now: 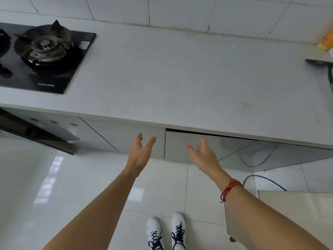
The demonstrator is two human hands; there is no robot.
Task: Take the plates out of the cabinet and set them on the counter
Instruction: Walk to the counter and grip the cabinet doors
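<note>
Both my arms reach forward and down below the white counter (180, 83). My left hand (140, 152) is open, palm turned inward, in front of a shut grey cabinet door (129, 136). My right hand (203, 154), with a red string bracelet on its wrist, is also open and hangs in front of the neighbouring grey cabinet door (180, 147), not touching it. Neither hand holds anything. No plates are in view; the cabinet insides are hidden.
A black gas hob (43, 56) sits in the counter at left. A dark utensil (322, 65) and a yellow sponge (326, 42) lie at the right edge. An open dark door (36, 134) juts out at lower left, a beige panel (281, 210) at lower right. A black cable (266, 179) crosses the tiled floor.
</note>
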